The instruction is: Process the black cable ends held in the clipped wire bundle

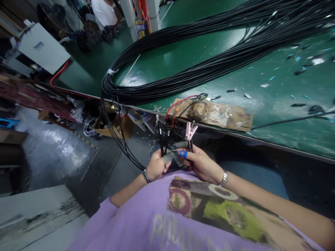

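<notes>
Black cable ends [163, 144] stand upright in a small bunch just below the near edge of the green workbench [274, 104], held close to the person's chest between both hands. The left hand [156, 168] is clenched around the lower part of the bunch, its thumb wrapped in grey tape, while the right hand [200, 164] pinches the same bunch from the right side with a blue-taped fingertip [183, 153] pressed against it. A pink clip [190, 131] sits just above the right hand, touching the cables (whether it bites them or only leans on them is hard to tell). Behind it on the bench edge lies a worn cardboard pad [217, 113] with a red wire [180, 102] looping over it. A thick black cable bundle [209, 52] sweeps across the bench from the far right and drops over the left edge towards the hands. From here the likely trouble is the bundle's weight: hanging off the edge, it could drag the ends out of the grip, or a loose strand could slip from the pinch and spring away. At the far left another person in a white shirt [104, 12] stands well apart.
</notes>
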A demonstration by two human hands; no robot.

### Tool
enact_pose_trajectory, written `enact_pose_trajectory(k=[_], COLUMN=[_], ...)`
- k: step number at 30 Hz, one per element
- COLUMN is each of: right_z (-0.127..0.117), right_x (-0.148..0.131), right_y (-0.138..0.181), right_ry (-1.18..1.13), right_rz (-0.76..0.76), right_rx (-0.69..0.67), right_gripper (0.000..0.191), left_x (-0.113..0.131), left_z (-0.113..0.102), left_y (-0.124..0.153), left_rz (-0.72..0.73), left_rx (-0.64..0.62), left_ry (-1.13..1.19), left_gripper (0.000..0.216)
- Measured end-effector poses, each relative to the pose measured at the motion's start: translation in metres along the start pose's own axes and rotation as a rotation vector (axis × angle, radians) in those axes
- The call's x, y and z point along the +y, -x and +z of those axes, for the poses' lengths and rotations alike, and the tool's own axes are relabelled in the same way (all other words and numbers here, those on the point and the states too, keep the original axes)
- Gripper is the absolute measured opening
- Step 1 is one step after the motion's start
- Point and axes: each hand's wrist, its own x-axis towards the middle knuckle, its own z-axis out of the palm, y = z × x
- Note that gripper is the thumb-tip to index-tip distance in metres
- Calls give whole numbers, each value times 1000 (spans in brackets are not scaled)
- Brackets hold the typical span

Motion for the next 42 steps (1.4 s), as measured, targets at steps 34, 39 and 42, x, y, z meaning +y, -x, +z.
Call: enact_pose_trajectory(k=[34,39,42], right_z=[-6,-7,-5], right_x=[1,2,1], right_y=[-3,1,-1], right_ry=[109,171,251], right_rz=[-41,-33,-144], right_rx=[-8,-77,-79], right_gripper=[41,40,38], left_x=[-7,-8,-10], left_z=[-11,-14,-14], left_y=[-2,-5,-6], left_rz=[-106,-119,-134], left_rx=[-96,-109,-117], left_ry=[54,100,91], left_gripper=[41,42,41])
